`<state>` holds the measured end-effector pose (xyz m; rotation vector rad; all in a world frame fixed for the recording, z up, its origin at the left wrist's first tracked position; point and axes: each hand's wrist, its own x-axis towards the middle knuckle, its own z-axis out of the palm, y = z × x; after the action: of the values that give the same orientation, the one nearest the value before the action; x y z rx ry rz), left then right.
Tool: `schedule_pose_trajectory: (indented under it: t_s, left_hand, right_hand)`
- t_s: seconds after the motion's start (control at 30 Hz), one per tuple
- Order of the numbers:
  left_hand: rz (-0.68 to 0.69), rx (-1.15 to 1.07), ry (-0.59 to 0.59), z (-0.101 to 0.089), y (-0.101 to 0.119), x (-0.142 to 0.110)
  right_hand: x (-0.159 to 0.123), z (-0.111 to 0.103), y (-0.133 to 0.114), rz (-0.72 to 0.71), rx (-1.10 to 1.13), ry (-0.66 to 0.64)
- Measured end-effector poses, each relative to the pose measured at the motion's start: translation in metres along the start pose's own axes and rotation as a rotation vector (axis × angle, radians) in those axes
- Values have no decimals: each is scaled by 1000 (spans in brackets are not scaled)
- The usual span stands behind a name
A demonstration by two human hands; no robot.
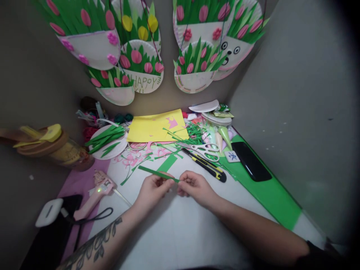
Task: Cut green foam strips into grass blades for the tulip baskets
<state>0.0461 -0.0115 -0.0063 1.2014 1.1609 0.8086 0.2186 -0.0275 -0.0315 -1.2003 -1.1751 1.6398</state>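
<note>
A single head-worn camera looks forward and down at the tabletop (165, 236) from close above.

L forearm (115, 237) w/ lg tattoo (99, 240) in dk ink: leafy sprig, thin stem, pointed leaves, some just outlined, others shaded solid, running lengthwise twd elbow & off btm edge of view; R arm (258, 228) w/ blk sleeve (315, 257) ending nr elbow, rest of it lost in dk corner; L hand (154, 189) & R hand (198, 188) bare, nail detail too sm to tell

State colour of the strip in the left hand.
The strip is green; best seen in the head view.
</note>
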Motion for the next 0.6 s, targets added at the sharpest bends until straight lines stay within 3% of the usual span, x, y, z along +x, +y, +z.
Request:
schedule_pose_trajectory:
  t_s: [0.13, 0.23, 0.4, 0.5, 0.6]
  left_hand:
    - [-27, -3, 62, -2, -3, 1]
    - [7, -38, 152, -7, -6, 3]
    - [10, -174, 262, -12, -10, 9]
    - [-13, -249, 260, -8, -11, 10]
    - [-17, -301, 250, -6, -11, 10]
  right_hand:
    - [-3, -1, -2, -96, -172, 27]
    - [-1, -18, -10, -255, -423, 104]
    - [16, -83, -28, -504, -1005, 526]
    - [29, -119, -32, -406, -1419, 573]
    - [35, -135, -28, -282, -1621, 507]
